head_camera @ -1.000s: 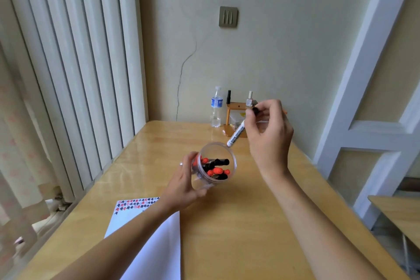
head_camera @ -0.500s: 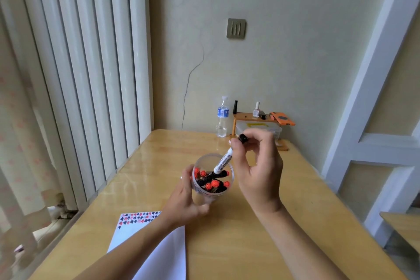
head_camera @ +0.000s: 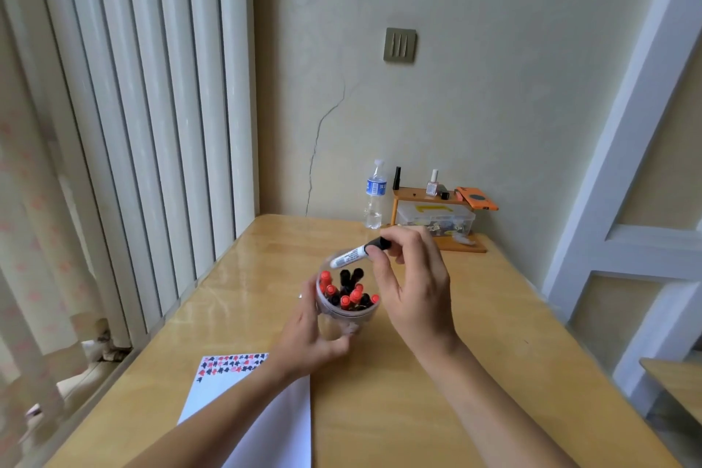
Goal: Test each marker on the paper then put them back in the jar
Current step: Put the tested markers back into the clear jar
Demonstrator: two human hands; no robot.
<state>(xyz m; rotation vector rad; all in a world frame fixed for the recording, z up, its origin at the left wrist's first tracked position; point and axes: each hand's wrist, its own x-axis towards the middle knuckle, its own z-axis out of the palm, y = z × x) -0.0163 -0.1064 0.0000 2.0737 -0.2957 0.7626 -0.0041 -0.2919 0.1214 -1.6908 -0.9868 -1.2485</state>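
Centrally, item one: a white-barrelled marker (head_camera: 351, 256) with a black cap, lying near-horizontal just above the far rim of the jar, its cap end pinched between thumb and fingertips of the right hand (head_camera: 412, 287), whose other fingers curl loosely. Item two: a clear plastic jar (head_camera: 343, 312), holding a cluster of red-capped and black-capped markers (head_camera: 347, 293) standing caps up; the left hand (head_camera: 311, 338) grips its lower wall from the jar's 8 o'clock side, fingers wrapped round it. Item three: a white sheet of paper (head_camera: 266, 418) at 7 o'clock from the jar, flat on the table, partly covered by the left forearm, with rows of small red and black marks along its far edge. Item four: a wooden table (head_camera: 475, 372), bearing all of the above. At 12 to 1 o'clock from the jar, against the wall: a water bottle (head_camera: 375, 198); just beside it a small wooden shelf (head_camera: 429, 198) carrying a nail polish bottle (head_camera: 433, 184), an orange phone case (head_camera: 476, 198) and, beneath, a clear storage box (head_camera: 437, 218). Vertical blinds (head_camera: 133, 125) stand at 9 to 10 o'clock.
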